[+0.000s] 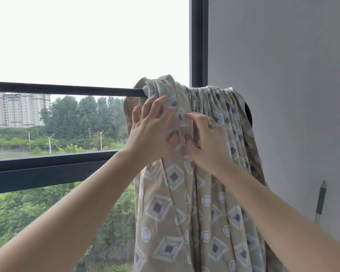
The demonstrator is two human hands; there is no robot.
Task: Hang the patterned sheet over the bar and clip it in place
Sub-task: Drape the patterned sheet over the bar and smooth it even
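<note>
One patterned sheet [185, 193], bunched over one dark bar [67, 89]; the bar's right end is hidden beneath it. Two hands: left hand [151, 130], fingers extended, pressing cloth; right hand [208, 138], curled, apparently pinching a fold; blurred.

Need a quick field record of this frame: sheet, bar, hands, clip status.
bar: dark round bar, spans the window
sheet: beige diamond-and-circle patterned sheet, draped over bar, bunched at its right end
left hand: fingers flat on sheet below bar
right hand: fingers curled into sheet folds
clip: none visible
other: green-handled tool by grey wall
</note>
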